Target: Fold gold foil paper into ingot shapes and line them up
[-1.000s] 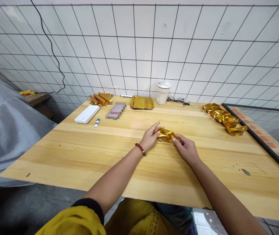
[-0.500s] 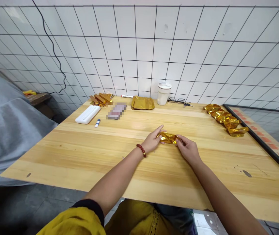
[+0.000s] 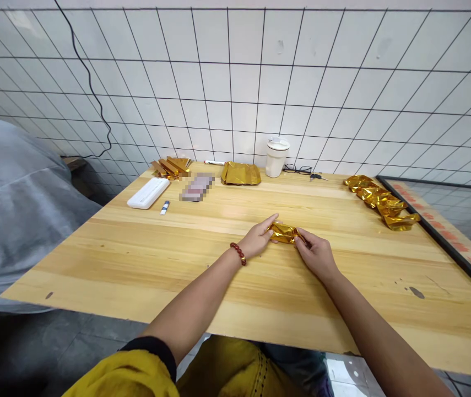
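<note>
A small crumpled piece of gold foil (image 3: 283,232) lies low over the wooden table (image 3: 177,259), pinched at both ends. My left hand (image 3: 255,240), with a red bead bracelet on its wrist, grips the foil's left end. The fingers of my right hand (image 3: 317,255) close on its right end. Both hands rest on or just above the tabletop near its middle.
A row of folded gold foil pieces (image 3: 382,203) lies at the right. At the back stand a flat gold sheet stack (image 3: 240,173), more gold pieces (image 3: 171,166), a white cup (image 3: 277,156), glasses (image 3: 297,169), a white case (image 3: 148,192). A framed panel (image 3: 445,220) borders the right edge. Someone in grey (image 3: 16,204) sits left.
The foil piece has been pressed smaller and flatter between my hands, which have drawn closer together. The person in grey at left has shifted slightly.
</note>
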Motion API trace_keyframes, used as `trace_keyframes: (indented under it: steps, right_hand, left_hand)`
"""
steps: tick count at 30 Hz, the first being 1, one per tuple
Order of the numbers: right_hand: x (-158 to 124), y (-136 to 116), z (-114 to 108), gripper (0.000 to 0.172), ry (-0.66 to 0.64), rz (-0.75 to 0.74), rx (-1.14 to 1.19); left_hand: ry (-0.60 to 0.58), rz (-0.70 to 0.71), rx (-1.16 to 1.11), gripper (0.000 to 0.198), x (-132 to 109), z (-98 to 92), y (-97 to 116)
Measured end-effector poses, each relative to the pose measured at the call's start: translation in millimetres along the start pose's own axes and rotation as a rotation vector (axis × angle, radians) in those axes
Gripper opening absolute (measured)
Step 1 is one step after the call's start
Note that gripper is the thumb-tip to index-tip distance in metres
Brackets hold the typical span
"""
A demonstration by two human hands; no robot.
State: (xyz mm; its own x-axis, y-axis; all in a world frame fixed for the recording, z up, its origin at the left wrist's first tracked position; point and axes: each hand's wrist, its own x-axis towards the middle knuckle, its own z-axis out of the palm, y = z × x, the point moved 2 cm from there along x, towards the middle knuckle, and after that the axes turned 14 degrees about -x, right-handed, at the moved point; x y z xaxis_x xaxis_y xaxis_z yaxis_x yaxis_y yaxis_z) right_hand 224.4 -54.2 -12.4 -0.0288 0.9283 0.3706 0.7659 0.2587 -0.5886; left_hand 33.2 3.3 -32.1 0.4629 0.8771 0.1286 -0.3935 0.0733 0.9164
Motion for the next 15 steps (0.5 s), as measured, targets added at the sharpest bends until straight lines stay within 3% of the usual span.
trace_keyframes:
  steps: [8,15]
  right_hand:
    - [-0.1,4.5,2.3,0.035,0.001,-0.022,-0.005]
    - [0.1,3.8,2.3,0.038,0.011,-0.001,0.047]
  left_hand:
    - [-0.008,0.018,0.102,0.058,-0.2,0.8,4.9]
    - [0.046,0.014,0.015,0.055,0.9,1.0,3.6]
